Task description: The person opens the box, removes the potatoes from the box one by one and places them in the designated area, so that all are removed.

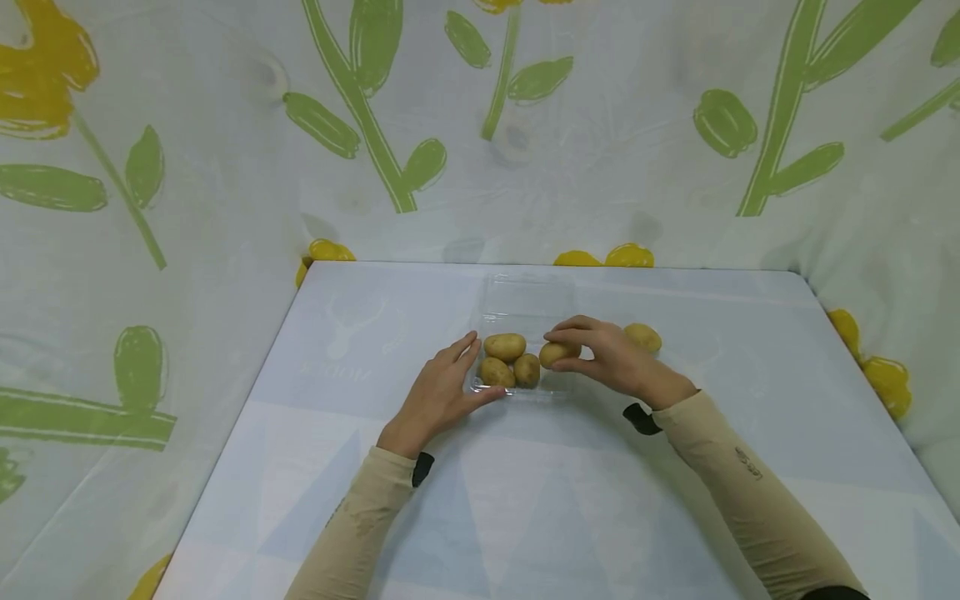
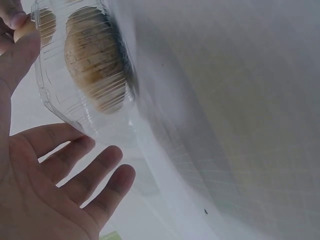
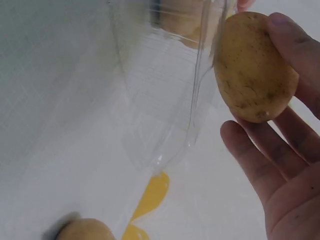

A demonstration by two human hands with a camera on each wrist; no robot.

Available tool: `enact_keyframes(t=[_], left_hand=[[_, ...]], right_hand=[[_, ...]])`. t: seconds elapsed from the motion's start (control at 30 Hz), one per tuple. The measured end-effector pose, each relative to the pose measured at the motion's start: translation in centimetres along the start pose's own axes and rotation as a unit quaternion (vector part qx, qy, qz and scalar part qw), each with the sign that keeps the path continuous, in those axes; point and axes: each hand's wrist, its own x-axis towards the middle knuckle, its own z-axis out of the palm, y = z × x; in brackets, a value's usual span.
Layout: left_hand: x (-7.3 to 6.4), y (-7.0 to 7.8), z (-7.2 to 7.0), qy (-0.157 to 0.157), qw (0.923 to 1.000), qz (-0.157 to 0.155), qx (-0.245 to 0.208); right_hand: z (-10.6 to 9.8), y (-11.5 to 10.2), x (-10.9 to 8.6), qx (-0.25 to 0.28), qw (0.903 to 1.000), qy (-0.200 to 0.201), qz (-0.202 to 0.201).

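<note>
A clear plastic clamshell box (image 1: 553, 387) stands on the table with its lid raised toward the back. Inside lie three potatoes: an upper one (image 1: 505, 346), a lower left one (image 1: 496, 372) and a lower right one (image 1: 527, 371). My right hand (image 1: 611, 358) pinches another potato (image 3: 256, 67) between thumb and fingers, at the right part of the box and level with its rim in the right wrist view. My left hand (image 1: 442, 390) is spread round the box's left front corner, thumb along the front rim, fingers fairly straight by the left side.
One more potato (image 1: 642, 337) lies on the table right of the box, behind my right hand. The pale table (image 1: 525, 500) ends at the back against a hanging flower-patterned cloth (image 1: 600, 183), which also hangs along the left and right sides.
</note>
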Motion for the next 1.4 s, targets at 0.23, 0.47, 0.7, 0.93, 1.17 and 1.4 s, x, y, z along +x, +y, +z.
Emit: enact_keyframes(t=[0.23, 0.47, 0.7, 0.93, 1.17, 1.4], left_hand=[[0.0, 0.0, 0.1, 0.004, 1.0000, 0.005, 0.000], [0.0, 0.0, 0.0, -0.003, 1.0000, 0.003, 0.004], [0.0, 0.1, -0.1, -0.004, 1.0000, 0.005, 0.004], [0.1, 0.0, 0.1, -0.001, 1.0000, 0.006, 0.005], [0.0, 0.0, 0.0, -0.002, 1.0000, 0.003, 0.001], [-0.1, 0.0, 0.1, 0.000, 1.0000, 0.006, -0.003]], right_hand=[[-0.6, 0.3, -1.0, -0.014, 0.9966, 0.079, -0.015], [-1.3, 0.9, -2.4, -0.033, 0.9912, 0.125, -0.026], [-1.9, 1.7, -3.6, -0.020, 0.9861, 0.161, -0.035], [-2.5, 2.2, -4.8, -0.021, 0.9849, 0.172, 0.000], [-2.6, 2.8, -5.9, -0.040, 0.9843, 0.170, 0.024], [-2.4, 3.3, -7.1, -0.063, 0.9834, 0.158, 0.064]])
